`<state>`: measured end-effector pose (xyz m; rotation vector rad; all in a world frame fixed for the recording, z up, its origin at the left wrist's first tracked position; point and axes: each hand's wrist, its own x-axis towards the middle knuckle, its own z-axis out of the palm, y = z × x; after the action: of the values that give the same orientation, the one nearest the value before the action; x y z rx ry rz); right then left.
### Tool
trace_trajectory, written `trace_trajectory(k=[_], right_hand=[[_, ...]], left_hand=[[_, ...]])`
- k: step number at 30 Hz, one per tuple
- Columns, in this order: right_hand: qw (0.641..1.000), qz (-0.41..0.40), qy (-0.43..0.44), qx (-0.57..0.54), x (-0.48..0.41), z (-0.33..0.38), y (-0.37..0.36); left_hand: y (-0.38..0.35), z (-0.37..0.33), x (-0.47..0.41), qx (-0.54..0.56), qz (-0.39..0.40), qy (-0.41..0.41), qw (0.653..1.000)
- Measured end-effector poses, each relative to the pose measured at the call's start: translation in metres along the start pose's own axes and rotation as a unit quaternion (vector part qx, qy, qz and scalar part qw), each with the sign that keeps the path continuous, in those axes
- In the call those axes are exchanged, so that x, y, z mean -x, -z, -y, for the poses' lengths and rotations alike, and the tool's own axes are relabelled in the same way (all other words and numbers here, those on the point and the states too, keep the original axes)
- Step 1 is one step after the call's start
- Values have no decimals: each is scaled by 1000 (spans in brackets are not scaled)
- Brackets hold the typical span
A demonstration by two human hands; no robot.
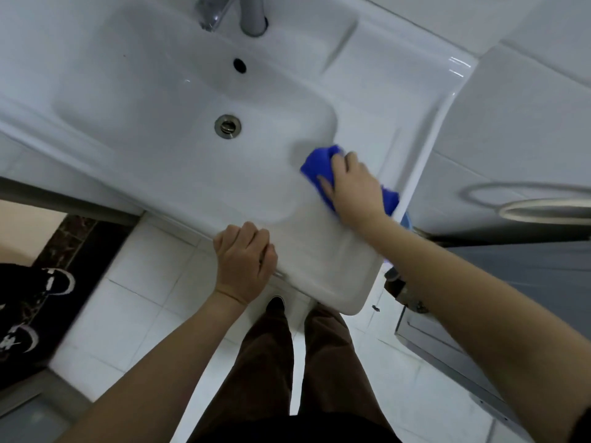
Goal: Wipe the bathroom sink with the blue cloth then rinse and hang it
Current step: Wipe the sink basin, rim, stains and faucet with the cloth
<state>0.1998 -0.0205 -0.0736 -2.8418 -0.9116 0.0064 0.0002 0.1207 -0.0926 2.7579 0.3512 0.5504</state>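
The white bathroom sink [134,91] fills the upper half of the head view, with its drain [227,126] in the middle of the basin and a chrome tap [212,12] at the top. A bunched blue cloth [318,166] lies on the basin's right front corner, at the edge of the flat rim. My right hand [355,187] presses down on the cloth and covers most of it. My left hand [244,260] is curled over the sink's front edge and holds no cloth.
A metal towel ring [527,199] hangs on the tiled wall at the right. Below it stands a grey cabinet [527,270]. White floor tiles [144,282] lie under the sink. Another person's black-and-white shoes [41,282] stand on a dark mat at the left.
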Motion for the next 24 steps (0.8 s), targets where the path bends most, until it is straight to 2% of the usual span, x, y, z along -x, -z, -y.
trace_trajectory(k=[3, 5, 8, 11, 13, 14, 16, 18, 20, 22, 24], right_hand=[[990, -10, -139, 24, -48, -23, 4], [986, -13, -164, 11, -44, -16, 6], [994, 24, -79, -66, 21, 22, 7], [984, 123, 100, -86, 71, 42, 12], [980, 94, 159, -71, 47, 23, 8], [986, 62, 147, -53, 25, 9, 4], [998, 6, 53, -31, -31, -24, 2], [998, -2, -65, -15, -77, -52, 7], [989, -29, -142, -27, -99, -57, 10], [987, -35, -145, -65, -87, -35, 10], [994, 0, -41, -99, -45, -5, 6]], left_hand=[[-3, 0, 1, -1, -11, 2, 1000], [-3, -1, 1, -3, -15, 2, 1000], [-2, -2, 0, -4, -13, 1, 1000], [-1, -1, 0, 8, -5, 1, 1000], [-1, -1, -1, 10, -8, 7, 1000], [-1, -1, -1, 10, -12, 9, 1000], [0, -4, -2, 10, -25, 12, 1000], [1, -4, -2, 10, -32, 14, 999], [0, -4, -1, 15, -32, 13, 999], [-1, -4, -1, 16, -26, 16, 999], [-1, -4, -1, 19, -20, 17, 999]])
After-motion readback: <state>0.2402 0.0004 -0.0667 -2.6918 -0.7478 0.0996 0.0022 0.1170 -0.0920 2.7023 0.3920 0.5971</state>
